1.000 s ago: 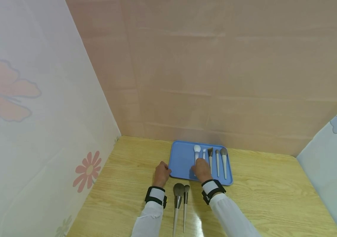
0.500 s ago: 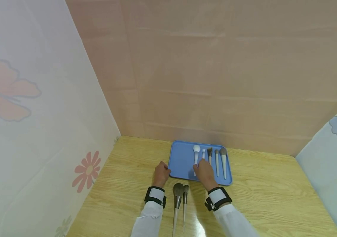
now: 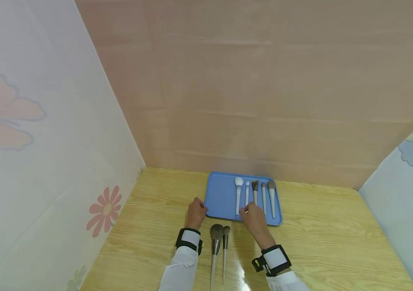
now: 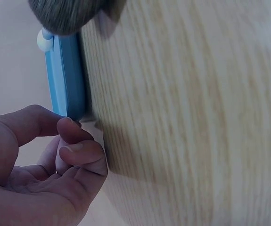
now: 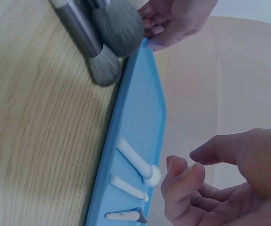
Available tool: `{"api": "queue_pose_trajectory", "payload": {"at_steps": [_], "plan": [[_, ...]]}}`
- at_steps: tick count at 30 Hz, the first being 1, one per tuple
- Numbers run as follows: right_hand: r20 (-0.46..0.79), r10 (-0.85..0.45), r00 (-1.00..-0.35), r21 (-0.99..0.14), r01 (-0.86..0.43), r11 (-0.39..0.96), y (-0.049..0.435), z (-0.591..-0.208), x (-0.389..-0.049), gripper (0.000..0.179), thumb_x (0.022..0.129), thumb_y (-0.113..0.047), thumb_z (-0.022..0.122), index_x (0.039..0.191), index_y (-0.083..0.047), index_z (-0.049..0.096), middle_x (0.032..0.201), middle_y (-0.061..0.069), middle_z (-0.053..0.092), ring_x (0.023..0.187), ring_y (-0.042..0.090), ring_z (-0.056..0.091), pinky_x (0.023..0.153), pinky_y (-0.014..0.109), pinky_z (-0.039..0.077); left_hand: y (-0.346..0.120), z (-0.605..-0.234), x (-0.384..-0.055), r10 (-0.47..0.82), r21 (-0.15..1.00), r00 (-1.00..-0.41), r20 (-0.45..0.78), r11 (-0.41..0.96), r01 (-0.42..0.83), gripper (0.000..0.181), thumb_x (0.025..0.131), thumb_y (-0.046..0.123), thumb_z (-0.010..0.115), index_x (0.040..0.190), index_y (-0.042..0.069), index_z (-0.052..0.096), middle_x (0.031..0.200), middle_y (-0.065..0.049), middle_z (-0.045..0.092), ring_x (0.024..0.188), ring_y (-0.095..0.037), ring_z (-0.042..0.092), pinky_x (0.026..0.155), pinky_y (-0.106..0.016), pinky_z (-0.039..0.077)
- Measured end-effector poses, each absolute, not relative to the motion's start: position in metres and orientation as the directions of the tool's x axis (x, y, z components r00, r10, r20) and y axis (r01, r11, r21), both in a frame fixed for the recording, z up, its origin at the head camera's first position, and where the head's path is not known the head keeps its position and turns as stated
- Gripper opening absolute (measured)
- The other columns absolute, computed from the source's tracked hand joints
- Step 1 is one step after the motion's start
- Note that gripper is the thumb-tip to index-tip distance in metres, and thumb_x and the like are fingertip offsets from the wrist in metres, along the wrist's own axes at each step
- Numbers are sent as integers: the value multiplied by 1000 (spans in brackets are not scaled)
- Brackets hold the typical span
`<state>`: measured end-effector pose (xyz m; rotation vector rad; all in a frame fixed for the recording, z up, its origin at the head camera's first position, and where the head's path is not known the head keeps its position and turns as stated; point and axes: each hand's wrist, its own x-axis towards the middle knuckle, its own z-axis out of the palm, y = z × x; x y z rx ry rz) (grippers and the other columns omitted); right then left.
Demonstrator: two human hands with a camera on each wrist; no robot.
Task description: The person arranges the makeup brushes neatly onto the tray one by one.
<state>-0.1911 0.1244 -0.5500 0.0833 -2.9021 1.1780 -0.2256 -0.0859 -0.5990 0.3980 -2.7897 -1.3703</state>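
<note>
Tray [image 3: 221,198] flat on the table [image 3: 322,234], near the back wall [image 3: 264,101]; blue, with a raised rim. Across its middle and right side, in a row from left to right: white brush [image 3: 238,198], small white brush [image 3: 247,195], angled brush [image 3: 255,186], small grey brush [image 3: 263,198], large grey brush [image 3: 272,198]; side by side, bristles toward the back wall, handles toward the person. At the tray's near left corner, left hand [image 3: 196,212], fingers curled, grip pinched on the rim. Over the tray's near edge, right hand [image 3: 254,216], close to the handle ends of the small white brush and the angled brush. Hides the lower part of the angled brush in the head view. Grip released there, thumb and fingertips apart in the right wrist view, with only air between; contact with the tray hard to tell. On the table before the tray, between the forearms: big brush [image 3: 215,244] and, just to its right, thin brush [image 3: 225,244], both with dark bristles toward the tray and pale handles toward the person. Around the wrists, left band [image 3: 189,238] and right band [image 3: 276,258], both black and white; below them, white sleeves [image 3: 181,266]. To the left, pale wall [image 3: 64,153] with a red flower [image 3: 99,220].
</note>
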Motion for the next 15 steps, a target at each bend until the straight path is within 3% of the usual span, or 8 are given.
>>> {"api": "queue_pose_trajectory", "payload": {"at_steps": [15], "plan": [[-109, -56, -992, -737, 43, 675, 122, -545, -150, 17, 97, -14, 54, 96, 2, 58, 55, 2, 47, 43, 12, 41, 42, 25, 34, -86, -600, -226, -228, 779, -970, -84, 592, -206, 12, 85, -3, 68, 92, -5, 59, 81, -16, 64, 72, -25, 60, 62, -37, 50]]}}
